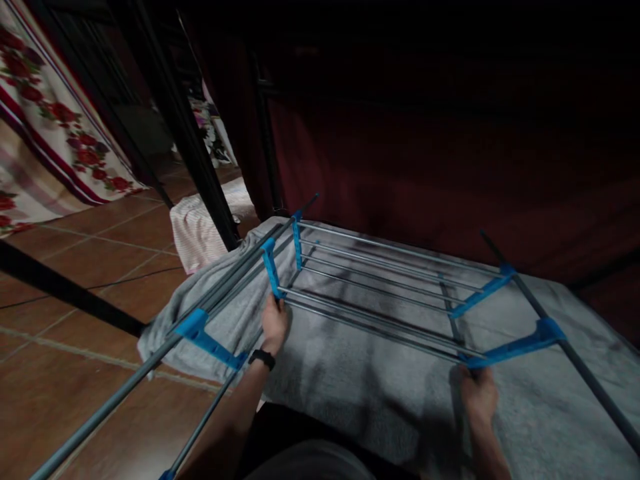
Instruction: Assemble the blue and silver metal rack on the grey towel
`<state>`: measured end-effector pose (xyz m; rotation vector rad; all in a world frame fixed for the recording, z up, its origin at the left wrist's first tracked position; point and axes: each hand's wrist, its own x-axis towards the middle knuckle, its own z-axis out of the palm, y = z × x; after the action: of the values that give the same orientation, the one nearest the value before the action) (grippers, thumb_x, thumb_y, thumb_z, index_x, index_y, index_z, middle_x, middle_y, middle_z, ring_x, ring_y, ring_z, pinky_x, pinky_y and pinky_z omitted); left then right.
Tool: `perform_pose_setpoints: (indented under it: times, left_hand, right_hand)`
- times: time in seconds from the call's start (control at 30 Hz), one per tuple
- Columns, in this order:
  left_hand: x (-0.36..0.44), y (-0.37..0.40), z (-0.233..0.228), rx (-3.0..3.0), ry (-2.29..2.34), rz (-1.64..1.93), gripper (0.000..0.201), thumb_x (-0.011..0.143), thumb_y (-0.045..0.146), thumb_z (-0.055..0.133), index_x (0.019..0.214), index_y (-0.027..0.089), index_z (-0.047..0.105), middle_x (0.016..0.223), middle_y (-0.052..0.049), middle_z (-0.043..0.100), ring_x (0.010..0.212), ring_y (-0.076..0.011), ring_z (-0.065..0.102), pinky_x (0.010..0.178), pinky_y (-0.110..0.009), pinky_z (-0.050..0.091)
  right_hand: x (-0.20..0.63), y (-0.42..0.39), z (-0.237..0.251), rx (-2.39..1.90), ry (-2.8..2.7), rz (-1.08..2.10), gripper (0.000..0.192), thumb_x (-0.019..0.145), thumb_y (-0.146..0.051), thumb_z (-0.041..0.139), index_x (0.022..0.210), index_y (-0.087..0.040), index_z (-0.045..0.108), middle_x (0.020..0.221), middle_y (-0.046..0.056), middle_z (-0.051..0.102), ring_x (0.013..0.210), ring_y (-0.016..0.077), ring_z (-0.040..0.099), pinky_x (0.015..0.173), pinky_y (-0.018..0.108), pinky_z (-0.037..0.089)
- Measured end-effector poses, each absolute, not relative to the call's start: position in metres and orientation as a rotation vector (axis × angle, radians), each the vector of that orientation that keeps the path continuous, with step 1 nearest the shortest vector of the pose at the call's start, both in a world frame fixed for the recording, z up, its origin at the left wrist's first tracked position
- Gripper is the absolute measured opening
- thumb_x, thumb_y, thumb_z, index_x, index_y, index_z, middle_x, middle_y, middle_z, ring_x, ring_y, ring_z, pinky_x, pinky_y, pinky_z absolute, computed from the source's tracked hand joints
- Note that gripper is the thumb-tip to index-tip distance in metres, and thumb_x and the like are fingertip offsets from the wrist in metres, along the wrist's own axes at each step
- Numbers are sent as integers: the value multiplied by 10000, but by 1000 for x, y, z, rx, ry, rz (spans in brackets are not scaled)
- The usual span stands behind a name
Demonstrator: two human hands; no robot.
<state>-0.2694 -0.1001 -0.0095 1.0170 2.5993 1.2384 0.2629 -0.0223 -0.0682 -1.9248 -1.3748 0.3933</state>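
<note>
A drying rack (380, 287) of grey rods and blue plastic joints lies low over a grey towel (380, 393) spread on the tiled floor (75, 267). The left hand (274, 325) is closed around the near end of the rack's left side, just below a blue joint (271, 269); a dark watch (263, 359) sits on that wrist. The right hand (479, 393) grips the near right corner where a blue brace (515, 347) meets the rods; its fingers are in shadow, so how far they wrap cannot be made out. The two hands are well apart, one at each side.

The rack's long side poles run out of view at the lower left and lower right, so their ends are cut off. The whole upper half of the scene is very dark: a deep red surface (450, 167) stands behind the rack, but what it is cannot be told. Black posts (200, 167) rise at the upper left, partly hiding a pale striped cloth (193, 233) on the floor. A flowered fabric (55, 127) hangs at the far left, cut by the edge. The person's lap at the bottom is dim and indistinct.
</note>
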Motion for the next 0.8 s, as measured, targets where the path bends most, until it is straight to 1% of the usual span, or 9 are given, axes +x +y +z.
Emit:
perform_pose_setpoints:
  times: [0.1,0.27,0.47,0.63,0.73,0.8]
  left_hand:
    - [-267,-94,-7,972,2654,1188,311,957,230,451,1216,124,586,982,-140,719,910,-272,684,800,-350,499]
    - [-264,-79,-8,954,2689,1143,335,964,263,470,1233,132,622,1034,-156,729,925,-285,684,795,-351,479]
    - [-257,-70,-7,859,2758,1063,381,974,300,450,1261,131,635,964,-190,729,869,-332,684,741,-399,472]
    - [-251,-64,3,802,2802,1007,397,982,302,443,1305,143,610,958,-194,725,872,-335,687,739,-408,477]
    - [-248,-59,8,797,2821,983,394,988,312,443,1309,152,607,953,-185,725,866,-333,691,737,-412,487]
    - [-246,-57,8,800,2829,979,386,987,307,447,1291,137,614,957,-195,725,868,-337,694,736,-415,493]
  right_hand:
    - [267,-24,-68,-2027,-1422,320,427,805,-506,436,1046,-184,580,886,126,666,816,300,615,703,388,438]
    - [269,-27,-65,-2114,-1435,227,414,828,-515,406,1011,-180,566,819,120,660,737,286,608,664,381,435]
    - [261,-27,-64,-2152,-1384,194,379,845,-482,410,1023,-183,559,813,122,661,751,302,614,644,381,439]
    - [253,-23,-62,-2169,-1328,143,373,841,-452,406,1033,-178,571,772,116,650,740,313,614,643,399,448]
    - [251,-21,-61,-2180,-1309,149,391,853,-452,394,1053,-165,568,795,130,651,761,324,621,652,412,455]
    - [251,-19,-61,-2165,-1326,198,429,861,-459,384,1094,-141,553,839,157,654,787,338,623,669,427,458]
